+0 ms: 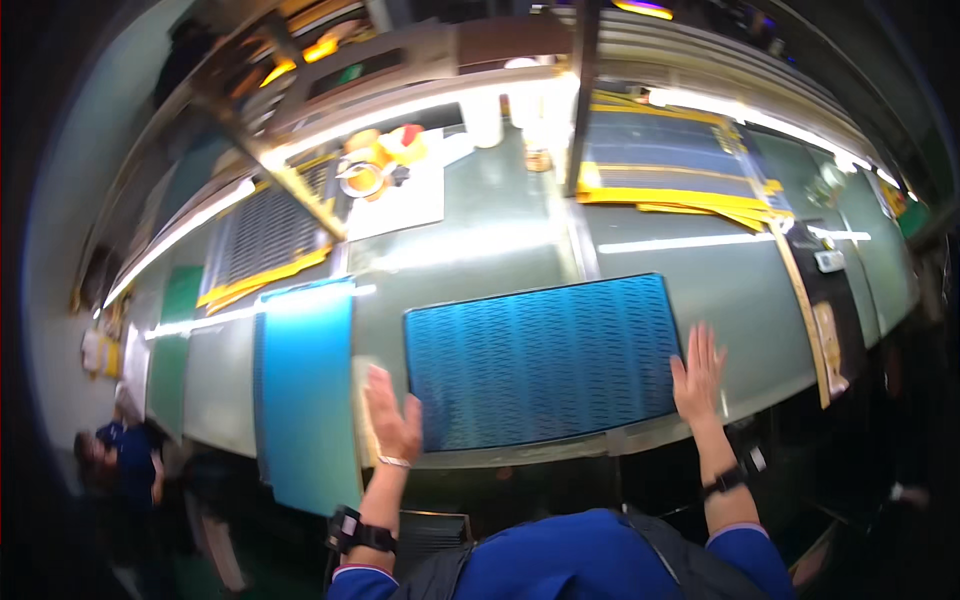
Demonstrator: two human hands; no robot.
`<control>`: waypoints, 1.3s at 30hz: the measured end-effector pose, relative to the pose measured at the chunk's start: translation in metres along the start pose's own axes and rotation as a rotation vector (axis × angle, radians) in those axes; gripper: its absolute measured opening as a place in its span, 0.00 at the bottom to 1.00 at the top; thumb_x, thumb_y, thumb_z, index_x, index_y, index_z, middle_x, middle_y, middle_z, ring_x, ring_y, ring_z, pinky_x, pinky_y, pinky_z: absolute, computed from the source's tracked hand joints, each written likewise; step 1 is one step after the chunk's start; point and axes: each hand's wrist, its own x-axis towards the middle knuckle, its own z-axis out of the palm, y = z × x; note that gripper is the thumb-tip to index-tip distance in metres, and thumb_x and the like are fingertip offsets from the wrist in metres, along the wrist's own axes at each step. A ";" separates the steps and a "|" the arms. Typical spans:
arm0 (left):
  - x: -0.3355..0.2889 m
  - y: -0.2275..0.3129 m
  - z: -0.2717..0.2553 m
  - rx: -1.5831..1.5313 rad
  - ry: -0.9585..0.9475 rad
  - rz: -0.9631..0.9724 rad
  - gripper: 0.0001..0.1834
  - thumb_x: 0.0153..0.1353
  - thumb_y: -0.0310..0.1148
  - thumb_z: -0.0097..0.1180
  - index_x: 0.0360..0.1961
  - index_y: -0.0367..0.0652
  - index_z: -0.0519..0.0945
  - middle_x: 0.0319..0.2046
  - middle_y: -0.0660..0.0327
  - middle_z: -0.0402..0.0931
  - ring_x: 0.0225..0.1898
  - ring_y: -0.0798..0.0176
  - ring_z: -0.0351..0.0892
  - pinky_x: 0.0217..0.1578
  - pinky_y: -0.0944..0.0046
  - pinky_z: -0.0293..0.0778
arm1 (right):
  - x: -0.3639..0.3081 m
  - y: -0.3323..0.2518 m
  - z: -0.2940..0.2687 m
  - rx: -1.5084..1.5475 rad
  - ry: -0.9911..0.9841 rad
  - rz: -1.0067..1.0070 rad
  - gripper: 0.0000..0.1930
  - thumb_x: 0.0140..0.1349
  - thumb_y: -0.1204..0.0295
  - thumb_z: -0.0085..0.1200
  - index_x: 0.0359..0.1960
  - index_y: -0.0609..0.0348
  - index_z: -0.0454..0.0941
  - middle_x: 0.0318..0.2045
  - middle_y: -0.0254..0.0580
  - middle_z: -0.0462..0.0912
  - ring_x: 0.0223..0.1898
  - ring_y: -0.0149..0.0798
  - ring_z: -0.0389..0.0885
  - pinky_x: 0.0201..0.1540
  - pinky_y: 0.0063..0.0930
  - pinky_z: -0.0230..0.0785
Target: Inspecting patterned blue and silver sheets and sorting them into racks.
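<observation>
In front of me a blue patterned rectangular sheet (545, 365) with a dark edge lies flat on the pale green worktop (460, 245). My left hand (392, 420) is at its left side, fingers stretched out and nothing in it. Level with the sheet's right edge, my right hand (700, 375) is spread, its thumb close to that edge; whether it touches I cannot tell. Left of my left hand lies a plain, glossy blue panel (308, 395), which reaches over the front edge of the worktop.
Yellow-edged slotted dark sheets (670, 160) are stacked at the back right, with similar sheets (265, 225) at the back left. Orange-yellow rolls (365, 165) rest on white paper (420, 200). A metal post (585, 100) rises behind. Another person (130, 465) stands far left.
</observation>
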 end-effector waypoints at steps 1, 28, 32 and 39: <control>-0.023 0.009 -0.011 0.065 -0.168 0.088 0.39 0.61 0.47 0.47 0.65 0.31 0.52 0.66 0.42 0.47 0.69 0.45 0.43 0.66 0.50 0.38 | -0.039 0.015 0.001 -0.088 -0.190 -0.053 0.30 0.64 0.60 0.42 0.64 0.64 0.55 0.66 0.51 0.54 0.68 0.51 0.47 0.67 0.56 0.26; -0.030 -0.006 -0.054 -0.140 -0.295 0.705 0.27 0.45 0.23 0.59 0.50 0.45 0.74 0.58 0.58 0.67 0.62 0.57 0.63 0.63 0.52 0.58 | -0.148 0.052 -0.114 1.332 -0.520 0.926 0.17 0.64 0.60 0.48 0.41 0.63 0.76 0.34 0.42 0.81 0.32 0.39 0.81 0.33 0.40 0.78; -0.011 0.000 -0.041 -0.661 -0.001 0.576 0.11 0.49 0.24 0.58 0.36 0.38 0.77 0.38 0.54 0.80 0.42 0.55 0.80 0.51 0.52 0.71 | -0.101 0.026 -0.160 1.574 -0.199 0.837 0.22 0.66 0.52 0.41 0.45 0.59 0.74 0.37 0.45 0.80 0.38 0.40 0.80 0.40 0.38 0.76; 0.005 0.023 -0.034 -0.639 0.183 -0.244 0.32 0.45 0.37 0.69 0.51 0.39 0.70 0.38 0.54 0.76 0.38 0.54 0.76 0.40 0.61 0.71 | -0.048 -0.106 -0.088 0.904 -0.094 -0.141 0.27 0.64 0.48 0.40 0.59 0.50 0.67 0.58 0.54 0.66 0.60 0.52 0.62 0.63 0.46 0.52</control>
